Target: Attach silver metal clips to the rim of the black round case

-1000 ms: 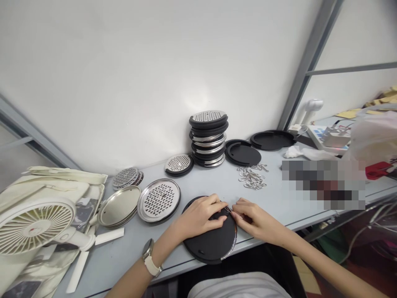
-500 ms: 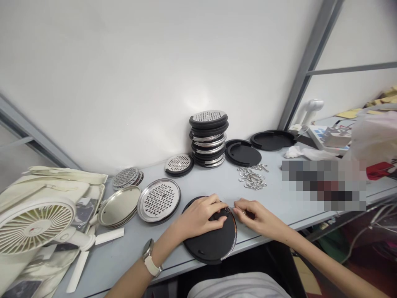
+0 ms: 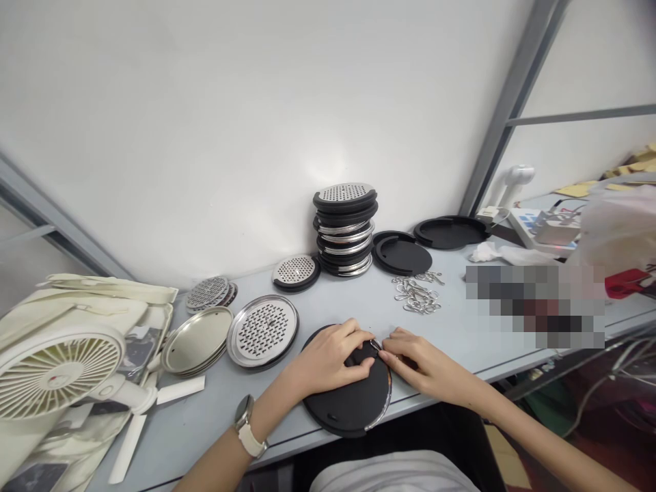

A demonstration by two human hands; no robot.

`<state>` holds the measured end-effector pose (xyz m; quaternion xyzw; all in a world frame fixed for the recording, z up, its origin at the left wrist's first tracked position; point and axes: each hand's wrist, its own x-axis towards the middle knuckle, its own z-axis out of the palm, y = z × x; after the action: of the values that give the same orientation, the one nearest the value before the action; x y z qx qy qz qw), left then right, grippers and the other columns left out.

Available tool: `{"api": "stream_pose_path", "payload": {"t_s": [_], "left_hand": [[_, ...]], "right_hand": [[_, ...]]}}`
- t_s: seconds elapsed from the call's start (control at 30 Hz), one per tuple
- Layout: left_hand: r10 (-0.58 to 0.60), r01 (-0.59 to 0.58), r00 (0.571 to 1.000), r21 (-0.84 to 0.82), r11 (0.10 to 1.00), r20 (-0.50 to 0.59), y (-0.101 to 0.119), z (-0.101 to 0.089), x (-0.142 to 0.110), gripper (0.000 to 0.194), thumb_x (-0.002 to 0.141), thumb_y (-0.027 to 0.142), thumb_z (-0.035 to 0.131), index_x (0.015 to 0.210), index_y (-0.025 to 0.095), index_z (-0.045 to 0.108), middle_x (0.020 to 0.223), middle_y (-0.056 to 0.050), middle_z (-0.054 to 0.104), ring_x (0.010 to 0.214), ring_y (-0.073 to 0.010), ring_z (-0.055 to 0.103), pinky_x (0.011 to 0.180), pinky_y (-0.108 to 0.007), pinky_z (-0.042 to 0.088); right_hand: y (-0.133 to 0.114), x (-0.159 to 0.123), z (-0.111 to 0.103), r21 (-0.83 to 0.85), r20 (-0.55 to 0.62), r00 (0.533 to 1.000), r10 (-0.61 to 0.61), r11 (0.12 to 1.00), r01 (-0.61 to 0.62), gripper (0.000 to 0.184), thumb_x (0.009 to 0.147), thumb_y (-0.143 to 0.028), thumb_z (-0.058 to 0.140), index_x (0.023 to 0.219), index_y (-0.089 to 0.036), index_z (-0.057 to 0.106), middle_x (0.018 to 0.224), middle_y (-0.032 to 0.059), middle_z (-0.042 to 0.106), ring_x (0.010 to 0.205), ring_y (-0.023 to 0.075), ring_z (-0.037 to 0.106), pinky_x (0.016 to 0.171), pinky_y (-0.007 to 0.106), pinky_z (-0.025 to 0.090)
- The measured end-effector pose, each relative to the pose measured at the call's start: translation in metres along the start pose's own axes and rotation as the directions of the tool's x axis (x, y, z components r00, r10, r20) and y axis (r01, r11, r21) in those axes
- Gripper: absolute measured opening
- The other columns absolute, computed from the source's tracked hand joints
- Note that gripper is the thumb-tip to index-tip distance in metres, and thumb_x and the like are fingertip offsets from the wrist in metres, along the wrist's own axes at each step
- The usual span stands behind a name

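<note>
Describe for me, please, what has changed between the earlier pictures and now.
The right hand drew slightly right, away from the left fingers, then came back left to the edge of the black disc, with a small metal clip at its fingertips. No clear letting go shows. The left hand stayed on the disc; the loose clips and tall stack stayed put.

Against half a second ago, the right hand has shifted slightly leftward near the bench's front edge, fingertips closer to the left hand.
</note>
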<state>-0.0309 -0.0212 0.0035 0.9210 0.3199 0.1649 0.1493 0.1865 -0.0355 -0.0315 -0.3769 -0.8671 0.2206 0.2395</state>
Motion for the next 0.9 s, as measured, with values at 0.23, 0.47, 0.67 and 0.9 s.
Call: {"api": "stream_pose_path", "payload": {"t_s": [0.23, 0.47, 0.67, 0.9], "left_hand": [[0.022, -0.022, 1.0, 0.018, 1.0, 0.008, 0.0, 0.0, 0.001, 0.033, 0.083, 0.022, 0.055, 0.116, 0.02, 0.055, 0.095, -0.003, 0.054, 0.084, -0.0165, 0.057, 0.078, -0.027, 0.046], [0.049, -0.049, 0.999, 0.026, 0.998, 0.016, 0.001, -0.001, 0.0, 0.033, 0.085, 0.02, 0.053, 0.118, 0.019, 0.054, 0.095, -0.003, 0.054, 0.083, -0.0156, 0.055, 0.077, -0.025, 0.045], [0.057, -0.058, 0.998, 0.009, 0.998, 0.025, 0.0, -0.002, 0.001, 0.034, 0.086, 0.02, 0.051, 0.12, 0.019, 0.054, 0.095, -0.004, 0.054, 0.083, -0.0155, 0.055, 0.077, -0.025, 0.044], [0.061, -0.06, 0.998, -0.011, 0.998, 0.03, -0.001, -0.001, 0.001, 0.034, 0.086, 0.019, 0.051, 0.119, 0.019, 0.055, 0.095, -0.003, 0.054, 0.083, -0.0151, 0.055, 0.077, -0.024, 0.045]], "right_hand": [[-0.001, 0.0, -0.001, 0.02, 0.017, 1.0, 0.017, 1.0, -0.017, 0.033, 0.096, -0.023, 0.036, 0.064, -0.021, 0.031, 0.06, -0.002, 0.042, 0.066, 0.016, 0.043, 0.066, 0.028, 0.036], [0.0, 0.001, -0.001, 0.06, 0.024, 0.999, 0.028, 0.998, -0.029, 0.032, 0.096, -0.024, 0.035, 0.064, -0.021, 0.029, 0.059, -0.0032, 0.038, 0.064, 0.0152, 0.042, 0.067, 0.028, 0.035], [0.005, 0.0, 0.0, 0.145, 0.031, 0.996, 0.088, 0.985, -0.092, 0.035, 0.097, -0.03, 0.034, 0.063, -0.021, 0.029, 0.059, -0.0033, 0.037, 0.064, 0.0148, 0.041, 0.062, 0.027, 0.033], [0.013, -0.001, 0.0, 0.252, 0.035, 0.991, 0.131, 0.958, -0.135, 0.037, 0.098, -0.034, 0.033, 0.064, -0.02, 0.03, 0.061, -0.0041, 0.035, 0.061, 0.0124, 0.038, 0.058, 0.024, 0.031]]}}
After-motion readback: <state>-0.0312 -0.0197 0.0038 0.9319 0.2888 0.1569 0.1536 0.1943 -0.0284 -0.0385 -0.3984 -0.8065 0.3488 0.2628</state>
